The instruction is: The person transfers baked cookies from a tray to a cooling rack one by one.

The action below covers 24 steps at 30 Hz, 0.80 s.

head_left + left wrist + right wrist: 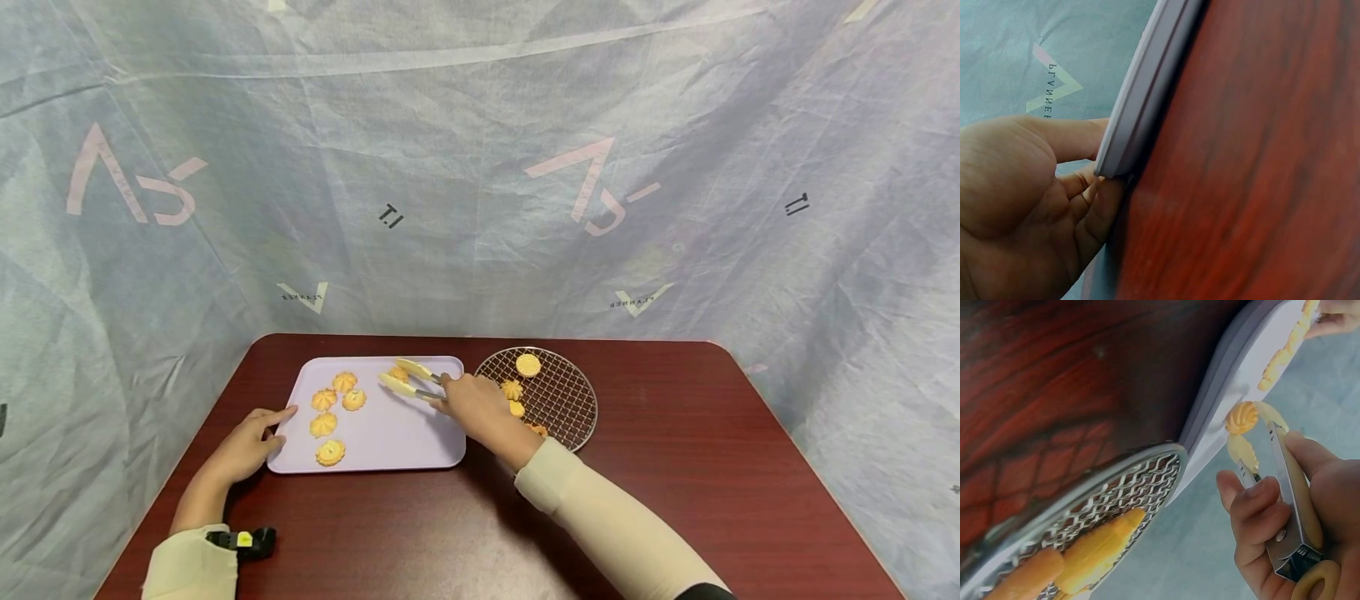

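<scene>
Two hands are at work over a dark red table [675, 467]; the left hand [251, 442] pinches the near rim of a pale lilac tray [405, 433], thumb on one side of the edge and other fingers curled round it; the right hand [480, 406], fingers wrapped round the handle, grips metal tongs [399, 386] with cream tips, which reach leftward from it over the tray. One ridged cookie [1241, 417] sits between those tips, just ahead of the right hand and above the tray's surface or on it; I cannot tell which. Five cookies [323, 424] lie on the tray just to the right of the left hand, four grouped and one nearer the wearer; to the right of the right hand, partly covered by it and its forearm, is a round wire rack [566, 396]; at least four yellow-orange pieces [528, 365] show there, close by that hand. Below the left hand, a black device [255, 543] sits at the cuff; beyond both hands hangs a grey-blue printed cloth [450, 150].
</scene>
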Tool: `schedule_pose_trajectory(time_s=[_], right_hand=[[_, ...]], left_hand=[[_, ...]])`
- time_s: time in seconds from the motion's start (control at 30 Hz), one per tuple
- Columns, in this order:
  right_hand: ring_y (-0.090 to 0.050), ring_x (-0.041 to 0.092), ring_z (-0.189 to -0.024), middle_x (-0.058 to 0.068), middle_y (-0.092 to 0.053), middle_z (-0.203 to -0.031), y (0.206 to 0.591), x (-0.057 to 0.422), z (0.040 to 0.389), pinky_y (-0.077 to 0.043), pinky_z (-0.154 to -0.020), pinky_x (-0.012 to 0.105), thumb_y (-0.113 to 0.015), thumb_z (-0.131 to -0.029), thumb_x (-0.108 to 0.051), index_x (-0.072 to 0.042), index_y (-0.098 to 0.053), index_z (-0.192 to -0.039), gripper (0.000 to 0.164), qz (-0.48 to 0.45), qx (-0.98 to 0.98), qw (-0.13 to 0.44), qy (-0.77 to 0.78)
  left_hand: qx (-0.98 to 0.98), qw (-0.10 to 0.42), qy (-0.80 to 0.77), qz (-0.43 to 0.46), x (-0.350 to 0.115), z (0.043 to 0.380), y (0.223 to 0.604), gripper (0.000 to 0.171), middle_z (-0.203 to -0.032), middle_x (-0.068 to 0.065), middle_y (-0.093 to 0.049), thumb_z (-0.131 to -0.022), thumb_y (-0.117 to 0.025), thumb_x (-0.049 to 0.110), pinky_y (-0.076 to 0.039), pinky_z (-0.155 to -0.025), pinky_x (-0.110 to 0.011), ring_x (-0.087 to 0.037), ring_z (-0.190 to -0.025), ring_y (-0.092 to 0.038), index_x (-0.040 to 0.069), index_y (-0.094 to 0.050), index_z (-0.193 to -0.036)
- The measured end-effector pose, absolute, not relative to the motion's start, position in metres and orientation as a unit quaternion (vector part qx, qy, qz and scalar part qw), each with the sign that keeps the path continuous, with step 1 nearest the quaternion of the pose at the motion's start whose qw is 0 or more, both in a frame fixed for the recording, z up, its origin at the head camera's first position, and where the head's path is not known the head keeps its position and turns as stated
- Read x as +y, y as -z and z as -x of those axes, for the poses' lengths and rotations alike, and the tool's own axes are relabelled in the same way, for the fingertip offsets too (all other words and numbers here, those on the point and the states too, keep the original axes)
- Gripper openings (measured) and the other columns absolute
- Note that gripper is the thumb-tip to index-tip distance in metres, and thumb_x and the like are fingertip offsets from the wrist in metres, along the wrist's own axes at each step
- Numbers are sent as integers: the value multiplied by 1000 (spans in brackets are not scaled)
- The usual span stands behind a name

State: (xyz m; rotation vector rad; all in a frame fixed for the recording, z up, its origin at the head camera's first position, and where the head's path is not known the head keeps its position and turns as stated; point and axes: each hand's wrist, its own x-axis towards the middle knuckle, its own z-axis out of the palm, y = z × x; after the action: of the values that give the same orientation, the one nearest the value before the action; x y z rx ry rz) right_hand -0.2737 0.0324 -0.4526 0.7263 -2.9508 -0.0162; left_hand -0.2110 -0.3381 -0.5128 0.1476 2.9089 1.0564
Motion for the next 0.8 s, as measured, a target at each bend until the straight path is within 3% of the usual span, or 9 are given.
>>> schedule_pose_trajectory(time_s=[0.17,0.53,0.8], right_hand=[[-63,24,-65,10,-68,-83,453,39,272,-47,-49,35,-56,-91,-57,-19,-64,-125,52,-233,-971,49,-2],[-61,23,-60,8,-67,-78,454,55,267,-45,-47,35,-58,-90,-55,-17,-65,-114,45,-246,-967,71,-1],[-62,23,-61,7,-68,-79,455,65,263,-45,-48,36,-57,-91,-56,-18,-65,-119,48,-246,-967,72,-7]], left_hand=[[941,21,-336,-47,-339,211,514,52,-112,-21,-47,-91,-57,-2,-37,-65,-27,-21,-80,-44,-3,-46,-142],[939,23,-340,-45,-338,211,512,52,-113,-21,-46,-91,-57,-2,-38,-65,-26,-21,-80,-44,-3,-46,-142],[937,20,-345,-49,-338,211,512,52,-112,-21,-46,-91,-56,-3,-38,-63,-25,-21,-78,-44,-4,-46,-142]])
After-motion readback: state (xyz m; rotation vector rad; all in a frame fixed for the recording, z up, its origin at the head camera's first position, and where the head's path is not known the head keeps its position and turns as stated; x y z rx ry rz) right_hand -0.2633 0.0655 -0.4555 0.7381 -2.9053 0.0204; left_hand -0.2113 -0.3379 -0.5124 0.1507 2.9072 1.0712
